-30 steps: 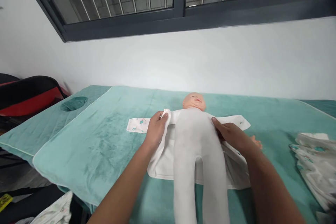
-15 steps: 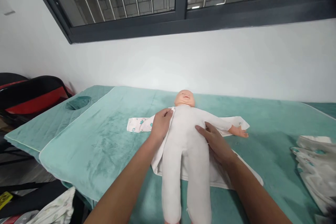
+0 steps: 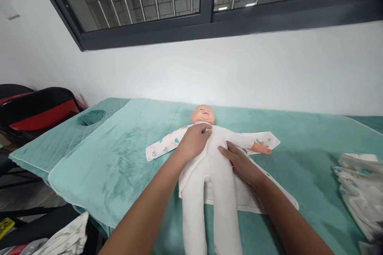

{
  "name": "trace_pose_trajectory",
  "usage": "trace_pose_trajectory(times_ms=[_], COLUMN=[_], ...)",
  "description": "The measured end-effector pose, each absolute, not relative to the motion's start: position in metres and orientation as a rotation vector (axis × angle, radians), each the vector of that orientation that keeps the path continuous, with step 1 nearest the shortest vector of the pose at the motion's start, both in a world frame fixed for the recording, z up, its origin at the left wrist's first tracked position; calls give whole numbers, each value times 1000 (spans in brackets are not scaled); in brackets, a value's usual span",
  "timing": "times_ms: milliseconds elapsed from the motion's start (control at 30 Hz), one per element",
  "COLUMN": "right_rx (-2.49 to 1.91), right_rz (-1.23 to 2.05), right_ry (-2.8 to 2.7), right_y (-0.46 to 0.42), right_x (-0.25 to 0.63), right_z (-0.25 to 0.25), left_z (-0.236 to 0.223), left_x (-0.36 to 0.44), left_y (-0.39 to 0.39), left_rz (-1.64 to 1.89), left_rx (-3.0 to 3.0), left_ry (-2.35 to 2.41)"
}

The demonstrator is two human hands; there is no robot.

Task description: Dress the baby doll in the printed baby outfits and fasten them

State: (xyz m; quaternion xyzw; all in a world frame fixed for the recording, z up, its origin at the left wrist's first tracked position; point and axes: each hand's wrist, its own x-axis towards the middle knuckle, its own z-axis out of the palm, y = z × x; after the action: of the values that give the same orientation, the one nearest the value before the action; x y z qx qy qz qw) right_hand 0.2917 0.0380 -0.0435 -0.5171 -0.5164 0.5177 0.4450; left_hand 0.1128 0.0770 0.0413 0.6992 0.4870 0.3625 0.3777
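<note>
A baby doll [image 3: 221, 183] with a white cloth body lies on its back, head toward the wall. Under it is a spread white baby shirt [image 3: 166, 143] with a teal print. The sleeve on the left covers that arm; on the right, the doll's bare hand lies over the other, flat sleeve. My left hand [image 3: 196, 141] is closed at the doll's upper chest, pinching the shirt's front edge drawn over the torso. My right hand [image 3: 242, 163] grips the doll's side, thumb on the belly; its other fingers are partly hidden.
A teal padded bed [image 3: 101, 167] with a face hole [image 3: 91, 117] carries the doll, against a white wall under a barred window. Folded printed baby clothes [image 3: 359, 187] lie at the right. Black-and-red chairs [image 3: 44, 111] stand at the left, and a printed cloth [image 3: 66, 237] lies lower left.
My left hand has moved right across the chest, drawing the shirt's edge over the torso. The doll's head and upper body have shifted slightly left, and my right hand with them.
</note>
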Motion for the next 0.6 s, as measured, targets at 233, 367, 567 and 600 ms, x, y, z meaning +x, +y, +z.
trace_pose_trajectory(times_ms=[233, 367, 567, 600], right_rx=[-1332, -1411, -1258, -1235], right_rz=[1207, 1190, 1126, 1113], right_ry=[-1391, -1349, -1617, -1650], right_y=[39, 38, 38, 38], right_x=[292, 293, 299, 299], right_z=[-40, -42, -45, -46], left_z=[54, 34, -5, -6], left_x=[96, 92, 109, 114], left_y=[32, 46, 70, 73], left_rz=[665, 994, 1015, 964], left_rx=[1616, 1888, 2411, 2451], left_ry=[867, 1242, 1302, 1284])
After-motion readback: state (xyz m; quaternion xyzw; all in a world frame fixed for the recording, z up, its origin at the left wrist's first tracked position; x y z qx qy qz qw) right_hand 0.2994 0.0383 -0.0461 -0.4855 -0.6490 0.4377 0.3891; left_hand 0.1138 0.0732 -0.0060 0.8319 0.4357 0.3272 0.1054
